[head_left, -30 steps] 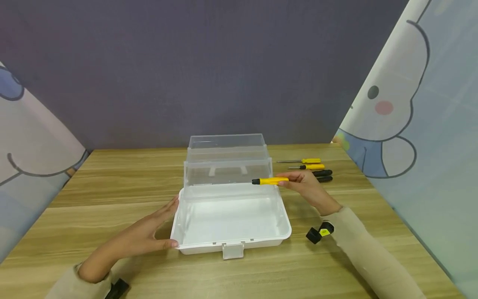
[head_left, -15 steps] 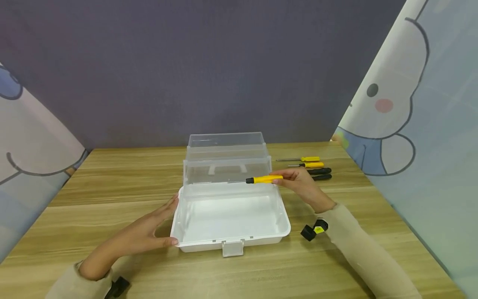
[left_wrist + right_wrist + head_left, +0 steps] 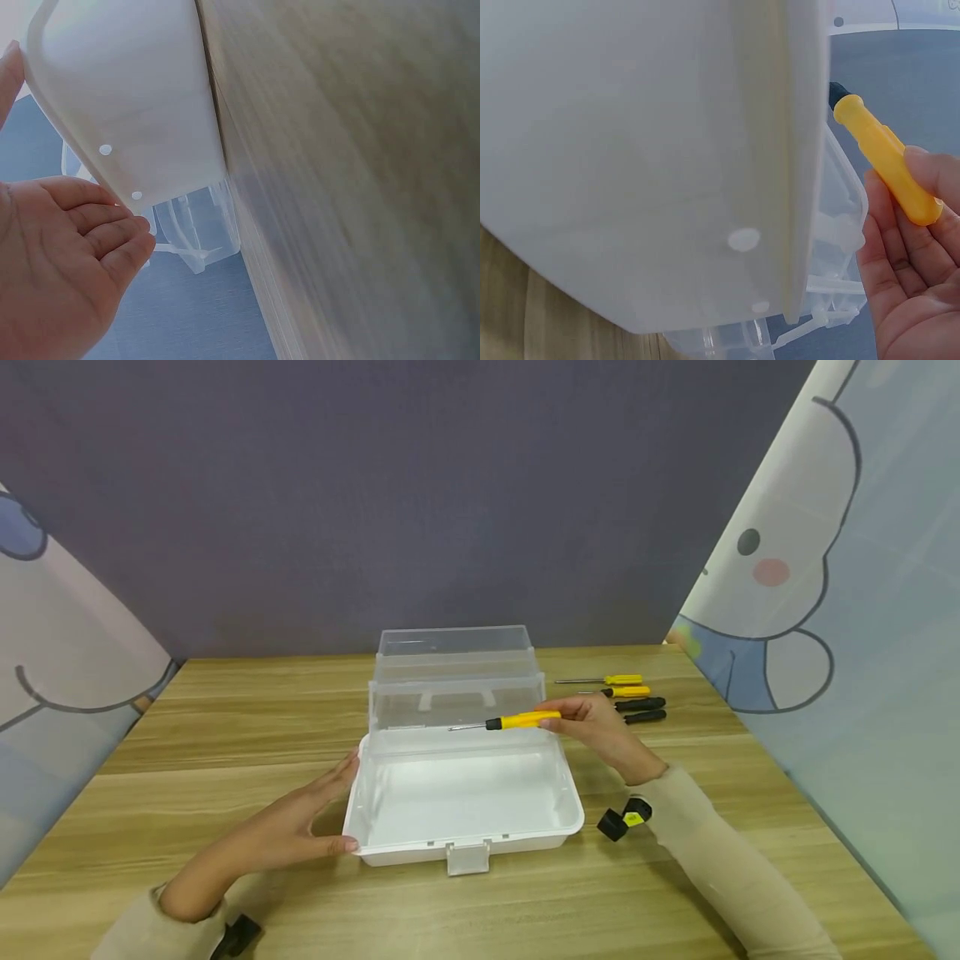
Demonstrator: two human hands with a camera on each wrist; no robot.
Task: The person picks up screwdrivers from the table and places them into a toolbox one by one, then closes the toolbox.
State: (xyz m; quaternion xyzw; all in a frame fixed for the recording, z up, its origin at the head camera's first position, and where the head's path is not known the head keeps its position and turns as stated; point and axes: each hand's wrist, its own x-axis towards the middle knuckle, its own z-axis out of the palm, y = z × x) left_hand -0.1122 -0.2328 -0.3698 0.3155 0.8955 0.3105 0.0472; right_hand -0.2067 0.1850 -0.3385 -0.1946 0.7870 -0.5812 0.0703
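Yellow-handled screwdriver (image 3: 522,720) held in right hand (image 3: 600,735); thumb and fingertips pinch the butt end of the handle, gap closed down to the handle's thickness. Palm and little-finger side otherwise bare in right wrist view. Shaft lies nearly level, tip toward the left, in front of the raised clear lid (image 3: 453,660) and over the rear part of the white box (image 3: 465,802).

Left hand (image 3: 292,827): thumb and fingers spread wide apart, fingers slightly bent; thumb tip touches box rim near front left corner, fingertips at the left side farther back.

Right of lid, on wooden table (image 3: 240,710): two yellow-handled screwdrivers (image 3: 624,680) and two black-handled tools (image 3: 645,703), roughly parallel.
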